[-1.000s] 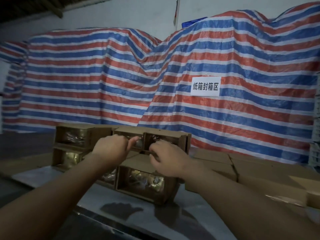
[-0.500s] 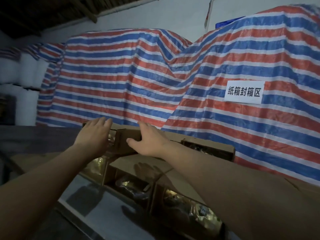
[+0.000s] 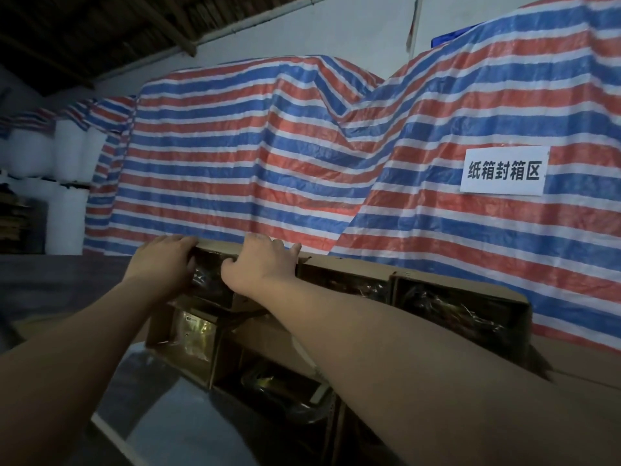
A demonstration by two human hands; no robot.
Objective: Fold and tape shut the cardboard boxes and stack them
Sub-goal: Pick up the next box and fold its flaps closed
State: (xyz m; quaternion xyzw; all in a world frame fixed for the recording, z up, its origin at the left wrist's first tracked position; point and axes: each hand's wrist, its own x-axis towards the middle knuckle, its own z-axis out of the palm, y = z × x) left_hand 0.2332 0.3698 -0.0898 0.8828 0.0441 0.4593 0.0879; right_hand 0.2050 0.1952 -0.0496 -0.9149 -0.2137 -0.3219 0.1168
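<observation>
Several small brown cardboard boxes with shiny windowed fronts stand in two stacked rows on the table. My left hand [image 3: 161, 260] grips the left end of the top-left box [image 3: 215, 250], fingers curled over its far top edge. My right hand [image 3: 262, 264] holds the same box at its right end, fingers over the top and thumb at its front. To the right in the top row are two more boxes [image 3: 460, 307]. A lower box [image 3: 188, 334] with a golden reflective front sits under my left wrist. My right forearm hides part of the lower row.
A red, white and blue striped tarpaulin [image 3: 268, 156] covers tall heaps right behind the boxes, with a white sign [image 3: 504, 171] on it. White drums [image 3: 67, 183] stand at the far left. The dark glossy table [image 3: 161, 418] runs toward me.
The camera has moved closer and turned left. Both hands went from the middle of the stack to the top-left box and now curl over its far edge.
</observation>
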